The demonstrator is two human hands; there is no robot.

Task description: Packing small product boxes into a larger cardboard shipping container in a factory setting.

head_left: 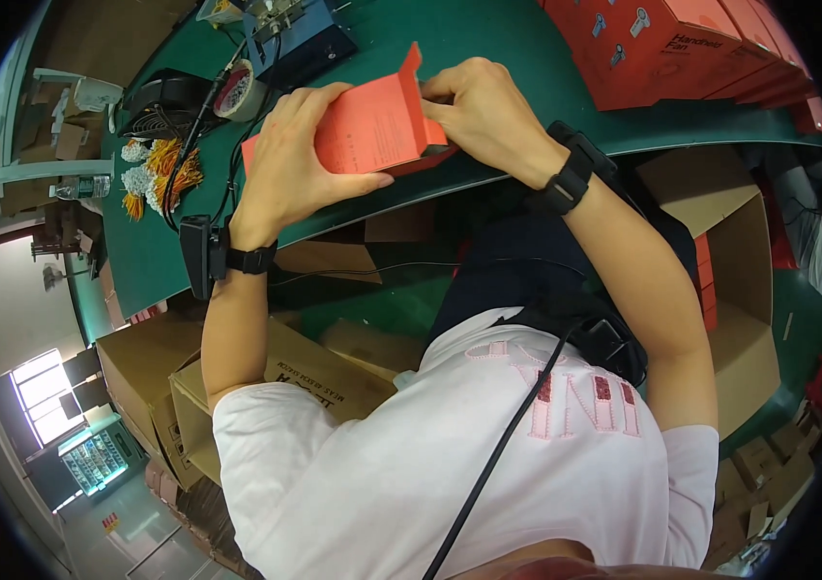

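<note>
The view looks from the wearer's head, through the left of two side-by-side fisheye lenses, steeply down and forward. The white shirt [450, 474] fills the lower middle, nearest the lens; the left hand [290, 145] and right hand [488, 111] sit farther out, in the upper middle. Beyond them the green table [430, 24] spans the top — its near edge bowed by the lens. At far left the room tips sideways, with what seems a bright window [44, 396] — small and stretched there.
</note>
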